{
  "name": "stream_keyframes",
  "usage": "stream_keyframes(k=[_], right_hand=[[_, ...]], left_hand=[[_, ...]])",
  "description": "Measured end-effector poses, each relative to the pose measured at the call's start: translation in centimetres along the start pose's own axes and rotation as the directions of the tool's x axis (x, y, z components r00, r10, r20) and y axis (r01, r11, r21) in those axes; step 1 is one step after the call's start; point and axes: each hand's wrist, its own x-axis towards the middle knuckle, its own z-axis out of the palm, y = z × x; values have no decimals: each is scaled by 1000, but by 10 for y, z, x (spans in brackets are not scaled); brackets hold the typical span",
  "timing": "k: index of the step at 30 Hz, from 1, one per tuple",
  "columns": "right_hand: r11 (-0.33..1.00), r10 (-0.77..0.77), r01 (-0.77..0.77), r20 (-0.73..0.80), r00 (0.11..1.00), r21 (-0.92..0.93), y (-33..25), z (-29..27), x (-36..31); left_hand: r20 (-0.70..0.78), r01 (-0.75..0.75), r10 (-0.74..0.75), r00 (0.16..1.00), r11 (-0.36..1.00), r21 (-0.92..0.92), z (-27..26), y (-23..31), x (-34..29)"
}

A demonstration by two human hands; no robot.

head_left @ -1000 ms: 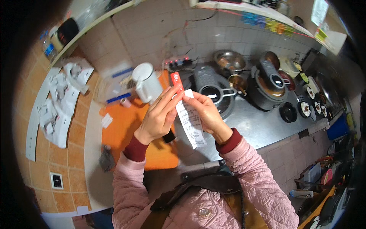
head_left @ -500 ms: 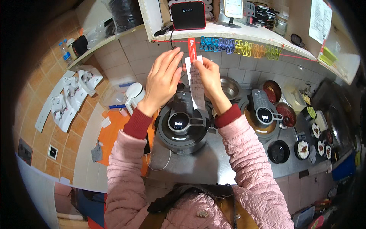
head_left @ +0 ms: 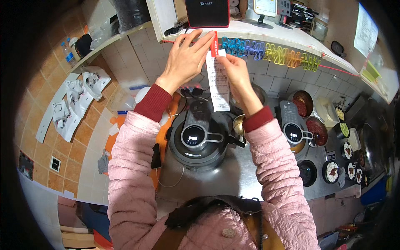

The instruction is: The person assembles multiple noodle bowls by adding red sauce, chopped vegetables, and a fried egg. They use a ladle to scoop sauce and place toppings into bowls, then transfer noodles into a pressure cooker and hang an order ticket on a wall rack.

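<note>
A long white printed receipt (head_left: 218, 89) hangs below my right hand (head_left: 235, 75), whose thumb and fingers pinch its upper end. A narrow red strip (head_left: 214, 45) stands up from the top of the receipt, close under the shelf edge. My left hand (head_left: 183, 62) is raised beside it with its fingers stretched out. Its fingertips reach the red strip and the shelf edge; whether they touch the strip I cannot tell. To the right, several coloured binder clips (head_left: 252, 49) hang along a red string under the shelf.
Below my hands stands a round dark cooker (head_left: 196, 156) with a lit display. A second cooker (head_left: 293, 129) is at the right. Further right are pans of red sauce (head_left: 316, 129) and several small filled bowls (head_left: 332, 171). A black device (head_left: 208, 14) sits on the shelf above.
My left hand has moved up and right, its fingertips now at the red strip. The receipt and red strip have risen slightly with my right hand. The view has shifted a little.
</note>
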Motion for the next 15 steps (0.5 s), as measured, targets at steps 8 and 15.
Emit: stream_keyframes(k=[8, 15], right_hand=[[910, -120, 46, -155, 981, -412, -39, -47, -105], [621, -697, 781, 506, 508, 70, -195, -28, -253]], left_hand=[[-31, -19, 18, 999, 998, -56, 4, -8, -3], [-137, -25, 3, 991, 988, -155, -10, -4, 13]])
